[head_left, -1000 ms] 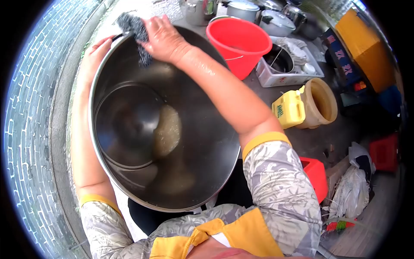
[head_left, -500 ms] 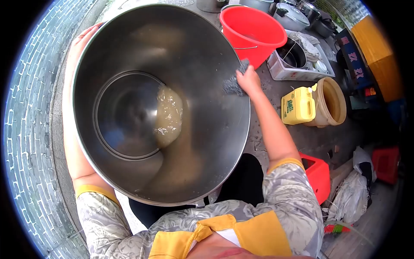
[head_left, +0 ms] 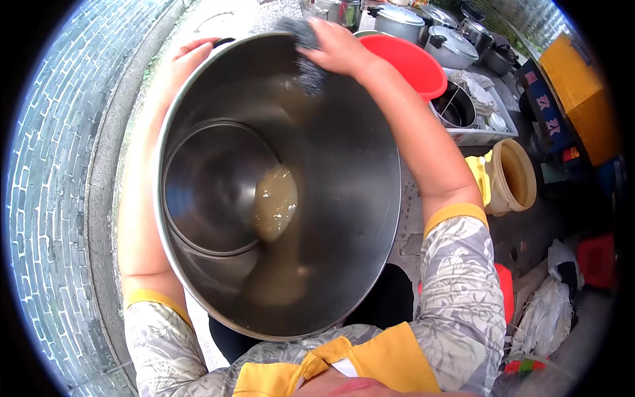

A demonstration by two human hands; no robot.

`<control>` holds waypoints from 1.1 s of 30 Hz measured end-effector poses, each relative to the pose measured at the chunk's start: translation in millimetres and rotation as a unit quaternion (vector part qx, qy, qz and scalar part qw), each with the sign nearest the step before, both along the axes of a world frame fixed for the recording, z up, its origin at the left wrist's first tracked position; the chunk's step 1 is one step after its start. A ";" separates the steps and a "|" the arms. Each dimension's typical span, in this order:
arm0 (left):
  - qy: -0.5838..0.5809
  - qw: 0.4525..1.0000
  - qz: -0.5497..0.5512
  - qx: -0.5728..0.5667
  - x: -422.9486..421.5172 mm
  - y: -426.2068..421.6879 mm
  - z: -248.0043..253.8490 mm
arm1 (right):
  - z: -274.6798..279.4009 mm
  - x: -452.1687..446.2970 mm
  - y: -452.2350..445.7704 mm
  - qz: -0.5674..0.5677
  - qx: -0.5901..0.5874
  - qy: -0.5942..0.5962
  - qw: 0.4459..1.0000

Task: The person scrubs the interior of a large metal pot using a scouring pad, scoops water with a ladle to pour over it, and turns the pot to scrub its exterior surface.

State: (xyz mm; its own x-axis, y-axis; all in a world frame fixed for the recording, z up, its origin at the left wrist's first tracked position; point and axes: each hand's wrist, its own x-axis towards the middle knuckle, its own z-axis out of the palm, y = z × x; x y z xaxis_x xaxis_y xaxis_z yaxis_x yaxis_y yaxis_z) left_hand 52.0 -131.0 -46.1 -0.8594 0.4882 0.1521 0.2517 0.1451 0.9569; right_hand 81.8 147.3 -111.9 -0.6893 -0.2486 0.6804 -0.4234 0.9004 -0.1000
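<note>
A large, deep steel pot is tilted with its mouth facing me, and a small pool of cloudy water lies inside near its base. My left hand grips the black handle at the upper left of the rim. Closed around a dark grey cloth, my right hand is at the top of the rim. The cloth hangs over the rim onto the inner wall.
A red bucket stands behind the pot at the right. Beyond it are lidded pots and a white crate. A beige bucket and a yellow jug are at the right. A brick wall runs along the left.
With the cloth, my right hand has gone from the top left to the right side of the rim, then back to the top. The pot has shifted slightly right and tilted.
</note>
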 end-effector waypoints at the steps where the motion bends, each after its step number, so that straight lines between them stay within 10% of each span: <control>1: -0.004 1.000 -0.001 -0.001 -9.2 1.6 -5.6 | 15.1 -5.8 -18.2 0.034 0.042 0.049 0.997; 5: -0.027 0.999 0.034 0.006 -33.4 26.4 -9.9 | 32.2 -9.9 -44.6 0.094 0.050 0.080 0.991; 12: -0.104 0.993 -0.005 0.050 -41.7 30.2 -17.9 | -49.7 6.3 33.5 -0.172 -0.165 -0.067 0.969; 22: -0.060 0.990 0.129 0.025 -31.0 44.2 -23.3 | -218.4 251.0 45.7 -0.530 -0.241 -0.470 0.663; 24: -0.036 0.991 0.131 0.004 -19.1 55.3 -23.5 | -198.8 264.8 52.3 -0.517 -0.222 -0.510 0.651; 27: 0.024 0.989 0.149 0.004 -18.3 70.7 -43.3 | -73.3 224.7 36.3 -0.317 -0.742 -0.408 0.427; 33: 0.077 0.978 0.183 -0.057 12.2 110.6 -36.3 | 90.3 97.2 -45.2 -0.095 -0.824 -0.410 0.378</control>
